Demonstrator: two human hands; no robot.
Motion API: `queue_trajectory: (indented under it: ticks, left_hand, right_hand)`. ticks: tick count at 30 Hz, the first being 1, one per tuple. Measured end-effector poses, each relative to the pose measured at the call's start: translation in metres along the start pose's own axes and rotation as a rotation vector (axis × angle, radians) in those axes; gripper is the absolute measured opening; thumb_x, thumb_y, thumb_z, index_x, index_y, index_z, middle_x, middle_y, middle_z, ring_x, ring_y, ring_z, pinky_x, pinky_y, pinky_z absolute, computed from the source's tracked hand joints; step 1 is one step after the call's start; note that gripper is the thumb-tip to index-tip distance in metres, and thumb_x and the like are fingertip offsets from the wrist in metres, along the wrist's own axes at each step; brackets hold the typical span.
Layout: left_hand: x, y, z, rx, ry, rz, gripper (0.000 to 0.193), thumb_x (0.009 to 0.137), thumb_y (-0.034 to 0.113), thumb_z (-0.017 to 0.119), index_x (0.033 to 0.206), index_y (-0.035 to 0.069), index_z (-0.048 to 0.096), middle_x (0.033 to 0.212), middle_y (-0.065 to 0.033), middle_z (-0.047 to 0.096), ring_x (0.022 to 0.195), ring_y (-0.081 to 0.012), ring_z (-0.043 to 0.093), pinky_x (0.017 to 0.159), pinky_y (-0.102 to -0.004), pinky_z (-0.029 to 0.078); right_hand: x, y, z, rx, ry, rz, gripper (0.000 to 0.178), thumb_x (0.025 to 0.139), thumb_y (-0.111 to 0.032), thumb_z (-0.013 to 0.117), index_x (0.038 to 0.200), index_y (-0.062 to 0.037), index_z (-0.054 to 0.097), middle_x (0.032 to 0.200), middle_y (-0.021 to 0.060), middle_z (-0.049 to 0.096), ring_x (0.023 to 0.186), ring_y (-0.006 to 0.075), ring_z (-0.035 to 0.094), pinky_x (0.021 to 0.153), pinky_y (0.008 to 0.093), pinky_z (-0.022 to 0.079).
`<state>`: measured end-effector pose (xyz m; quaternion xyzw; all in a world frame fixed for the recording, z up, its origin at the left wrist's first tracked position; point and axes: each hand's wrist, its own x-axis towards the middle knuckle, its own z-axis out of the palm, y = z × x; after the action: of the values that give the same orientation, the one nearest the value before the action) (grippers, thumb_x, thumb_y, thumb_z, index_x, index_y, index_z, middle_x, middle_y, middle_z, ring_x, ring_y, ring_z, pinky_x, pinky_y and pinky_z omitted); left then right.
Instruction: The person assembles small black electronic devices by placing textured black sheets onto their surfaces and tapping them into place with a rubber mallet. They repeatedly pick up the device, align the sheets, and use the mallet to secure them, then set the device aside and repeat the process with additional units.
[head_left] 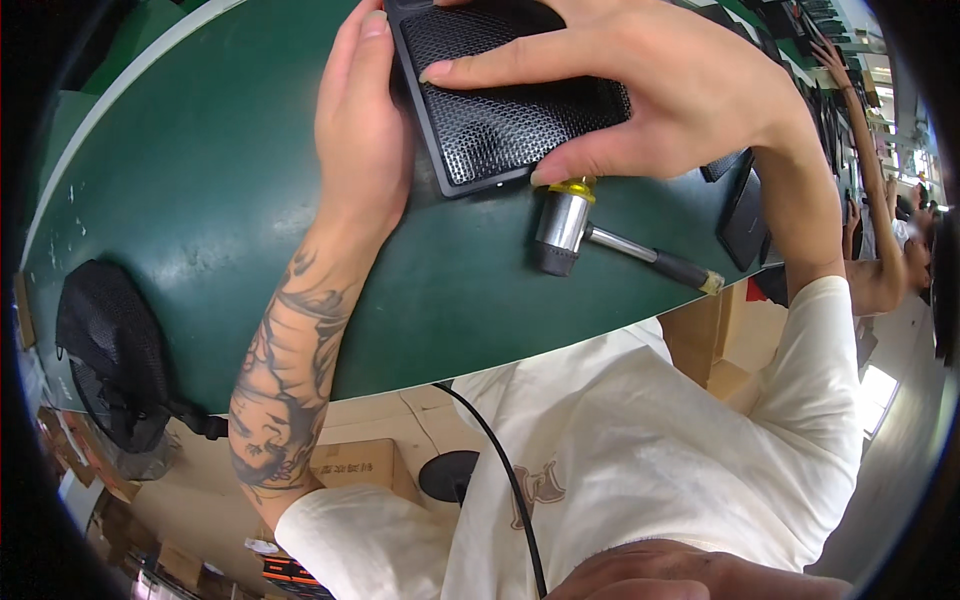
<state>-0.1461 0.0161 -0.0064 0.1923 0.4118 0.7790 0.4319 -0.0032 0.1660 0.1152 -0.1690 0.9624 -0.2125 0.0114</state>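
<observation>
A black panel with a perforated metal mesh face and a raised dark frame (500, 135) lies at the far edge of view, partly cut off. Along its left side my left hand (365, 140) rests with fingers stretched out, against the frame. My right hand (665, 90) spreads over the mesh from the right, index finger and thumb apart and touching it; its other fingers are partly out of view. Just below my right thumb lies a mallet (563, 228) with a silver head, a yellow face, a dark face and a black-gripped handle pointing right.
A black mesh bag (115, 350) sits at the left table edge. Several black panels (745, 215) lie to the right on the green table (440, 300). A black cable (500, 450) hangs before me. Below stands a cardboard box (355, 465). Another person's arm (870, 160) reaches in at far right.
</observation>
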Motion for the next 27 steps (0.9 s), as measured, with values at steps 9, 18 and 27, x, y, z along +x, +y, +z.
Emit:
queue_trajectory:
  ticks: [9,18,27]
  left_hand:
    - [-0.006,-0.002,0.005,0.062,-0.061,0.03,0.047,0.114,0.03,0.032,0.152,0.003,0.042,0.14,-0.0154,0.059,0.126,-0.0236,0.061,0.108,-0.038,0.051]
    - [-0.011,0.01,0.011,-0.034,-0.14,-0.059,0.046,0.113,0.03,0.037,0.15,0.004,0.044,0.136,-0.014,0.061,0.124,-0.0239,0.063,0.105,-0.0383,0.053]
    - [-0.008,0.007,0.001,0.059,-0.111,0.042,0.042,0.109,0.018,0.05,0.145,-0.003,0.047,0.131,-0.012,0.065,0.118,-0.0203,0.065,0.103,-0.0345,0.053]
  right_hand:
    - [0.0,-0.015,-0.004,-0.108,-0.031,0.077,0.062,0.09,-0.031,0.076,0.14,-0.0004,0.059,0.138,0.0357,0.046,0.129,0.0495,0.047,0.112,0.0504,0.038]
    - [0.0,-0.019,-0.011,-0.192,-0.068,0.057,0.06,0.092,-0.032,0.074,0.141,-0.0019,0.059,0.138,0.0327,0.049,0.129,0.047,0.05,0.111,0.0494,0.041]
    - [-0.012,-0.021,-0.002,-0.12,0.061,0.174,0.08,0.084,-0.045,0.082,0.149,-0.0094,0.053,0.152,0.0316,0.037,0.142,0.0481,0.037,0.117,0.052,0.034]
